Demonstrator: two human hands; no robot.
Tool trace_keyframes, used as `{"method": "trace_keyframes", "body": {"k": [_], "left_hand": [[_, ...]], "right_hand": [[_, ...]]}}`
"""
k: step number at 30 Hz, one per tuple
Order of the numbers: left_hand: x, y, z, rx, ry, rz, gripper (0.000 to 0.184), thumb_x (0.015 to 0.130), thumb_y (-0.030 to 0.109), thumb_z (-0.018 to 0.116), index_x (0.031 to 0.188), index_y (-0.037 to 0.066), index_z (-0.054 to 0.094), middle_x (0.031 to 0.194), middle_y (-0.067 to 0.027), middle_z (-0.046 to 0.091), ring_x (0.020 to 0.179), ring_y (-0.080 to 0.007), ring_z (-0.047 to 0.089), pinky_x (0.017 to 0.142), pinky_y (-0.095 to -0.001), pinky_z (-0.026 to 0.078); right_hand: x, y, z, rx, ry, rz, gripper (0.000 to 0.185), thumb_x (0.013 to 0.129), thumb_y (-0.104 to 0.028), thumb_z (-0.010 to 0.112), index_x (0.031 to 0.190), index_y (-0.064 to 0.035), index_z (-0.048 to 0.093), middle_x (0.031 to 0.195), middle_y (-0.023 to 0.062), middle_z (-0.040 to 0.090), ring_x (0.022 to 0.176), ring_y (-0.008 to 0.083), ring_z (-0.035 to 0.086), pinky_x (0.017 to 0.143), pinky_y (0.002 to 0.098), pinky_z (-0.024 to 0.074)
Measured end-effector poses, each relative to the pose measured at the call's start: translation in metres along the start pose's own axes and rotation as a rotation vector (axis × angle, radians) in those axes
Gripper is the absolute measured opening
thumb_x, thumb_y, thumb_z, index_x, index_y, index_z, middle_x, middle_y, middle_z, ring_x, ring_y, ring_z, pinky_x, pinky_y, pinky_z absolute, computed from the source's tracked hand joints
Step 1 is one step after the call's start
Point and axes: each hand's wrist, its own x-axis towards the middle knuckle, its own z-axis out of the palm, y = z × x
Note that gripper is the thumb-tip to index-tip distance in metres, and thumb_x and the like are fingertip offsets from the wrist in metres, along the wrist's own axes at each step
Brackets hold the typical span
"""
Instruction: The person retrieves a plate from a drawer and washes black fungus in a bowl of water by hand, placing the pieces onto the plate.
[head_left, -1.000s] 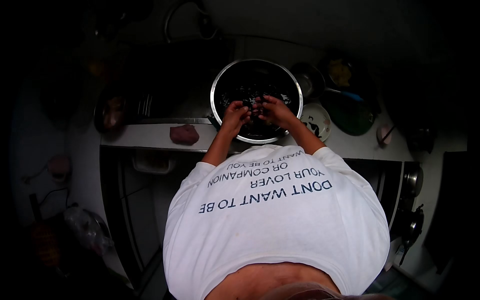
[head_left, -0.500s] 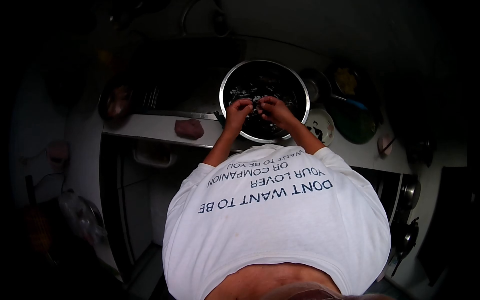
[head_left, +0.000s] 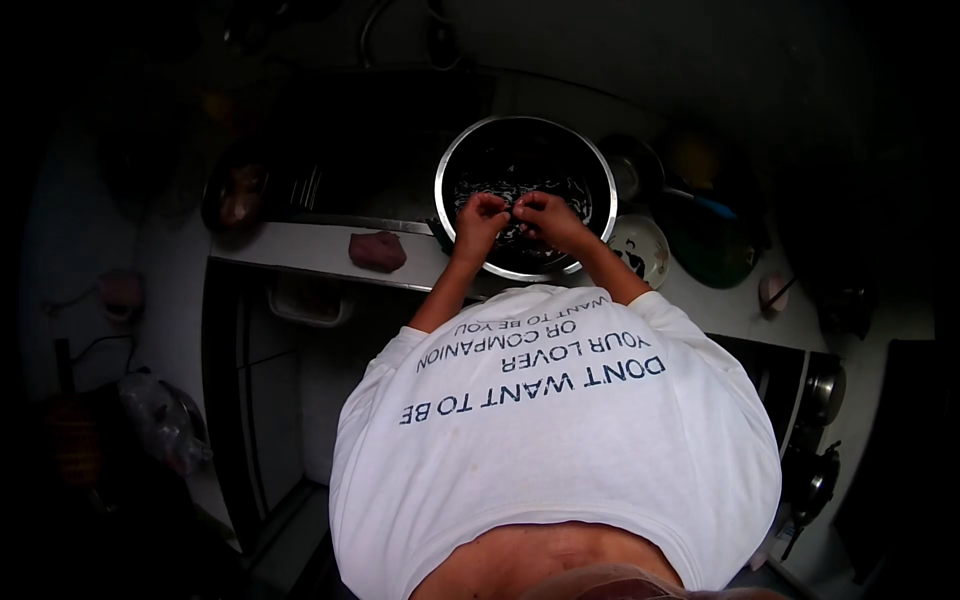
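Note:
A wide metal basin (head_left: 438, 190) with a bright rim stands on the counter, holding dark, rippling liquid with pale glints. Over its near part, my left hand (head_left: 482, 222) and my right hand (head_left: 549, 218) are close together, fingertips almost meeting. Both hands have thumb and fingers pinched together. Whatever lies between the fingertips is too small and dark to name. Just right of the basin, a pale bowl (head_left: 655, 243) contains several dark pieces.
A pinkish folded cloth or sponge (head_left: 376, 251) lies on the counter's front edge. Toward the right are a dark pan (head_left: 634, 165), a blue-handled utensil (head_left: 710, 205) and a green round tray (head_left: 715, 262). A reddish dish (head_left: 240, 195) stands left.
The liquid's ripples and glints have shifted, spreading more around my fingers. Both hands stay pinched in nearly the same place. The view has moved slightly.

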Motion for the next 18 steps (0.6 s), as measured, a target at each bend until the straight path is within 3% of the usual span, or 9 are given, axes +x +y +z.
{"method": "trace_keyframes", "body": {"k": [12, 18], "left_hand": [[-0.012, 0.003, 0.015, -0.074, -0.126, -0.181, 0.028, 0.069, -0.003, 0.058, 0.095, 0.0, 0.049, 0.089, -0.0077, 0.055, 0.077, -0.0129, 0.055, 0.066, -0.0241, 0.047], [-0.012, 0.004, 0.024, -0.041, -0.165, -0.185, 0.028, 0.072, 0.0, 0.059, 0.098, 0.0, 0.048, 0.088, -0.0077, 0.055, 0.074, -0.0128, 0.055, 0.064, -0.0233, 0.048]], "right_hand": [[-0.017, 0.01, -0.019, -0.05, -0.114, -0.038, 0.009, 0.083, -0.011, 0.053, 0.091, -0.0059, 0.053, 0.075, -0.0018, 0.052, 0.064, 0.0047, 0.049, 0.055, 0.017, 0.0401], [-0.015, 0.02, -0.013, -0.131, 0.02, -0.208, 0.009, 0.083, -0.012, 0.05, 0.091, -0.0097, 0.051, 0.074, -0.003, 0.05, 0.059, 0.0038, 0.044, 0.051, 0.0168, 0.0355]]}}
